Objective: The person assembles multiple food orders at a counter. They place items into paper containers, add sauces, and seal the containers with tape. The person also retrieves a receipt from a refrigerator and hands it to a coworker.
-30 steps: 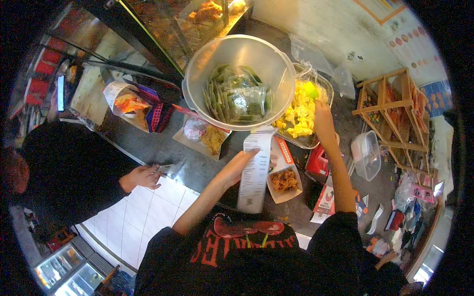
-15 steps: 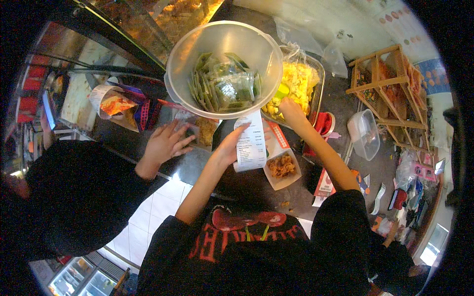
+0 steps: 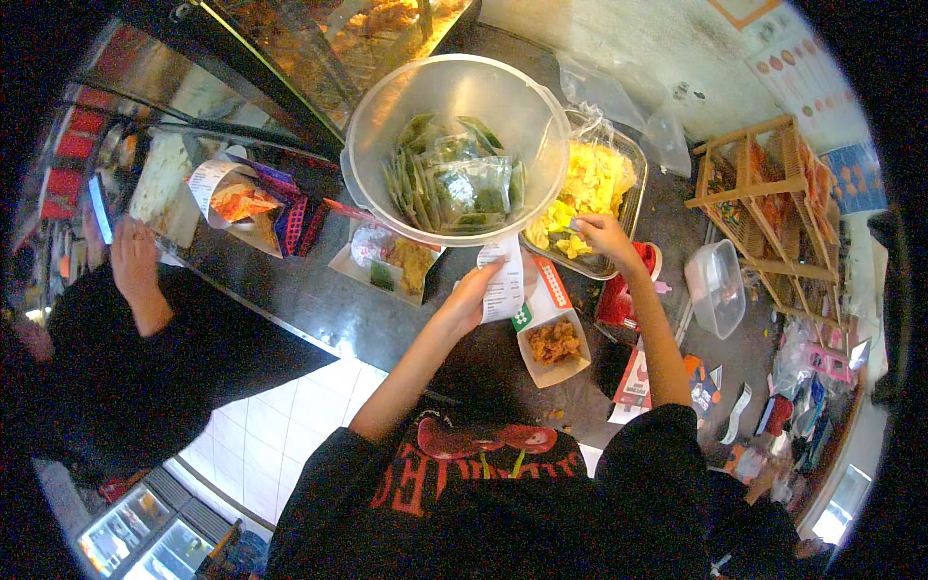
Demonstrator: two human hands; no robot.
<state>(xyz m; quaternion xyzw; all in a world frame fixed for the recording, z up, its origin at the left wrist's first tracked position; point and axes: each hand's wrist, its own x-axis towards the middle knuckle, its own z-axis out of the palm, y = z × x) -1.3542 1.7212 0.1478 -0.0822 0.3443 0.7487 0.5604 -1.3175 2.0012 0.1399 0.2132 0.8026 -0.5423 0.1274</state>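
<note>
From my end I have the long white printed paper slip [image 3: 503, 298] in front of the torso, over the dark counter [image 3: 280, 290] and just below the big bowl's rim in my view; I can't tell whether the two touch. My left hand [image 3: 474, 293] grasps it, thumb laid over its face. My right hand [image 3: 607, 242] is at the near edge of a shiny rectangular tray [image 3: 635, 166] heaped with yellow food pieces [image 3: 594, 174], its fingertips pinched on a small bright yellow-green item [image 3: 559, 216] whose shape I can't make out. Beside the tray, to the left, stands the round translucent plastic bowl [image 3: 382, 101], holding flat green packets [image 3: 414, 179]. Just right of the slip, nearer the torso, I see an open paper carton [image 3: 553, 377] with brown fried food [image 3: 554, 342] in it. Left of the slip, an open cardboard tray [image 3: 350, 273] holds a golden fried piece [image 3: 414, 263]. Well off to the left, a co-worker's hand [image 3: 135, 266] is near a lit phone [image 3: 100, 210]. Far right, a clear plastic box [image 3: 717, 290] lies near a slatted wooden rack [image 3: 749, 194].
</note>
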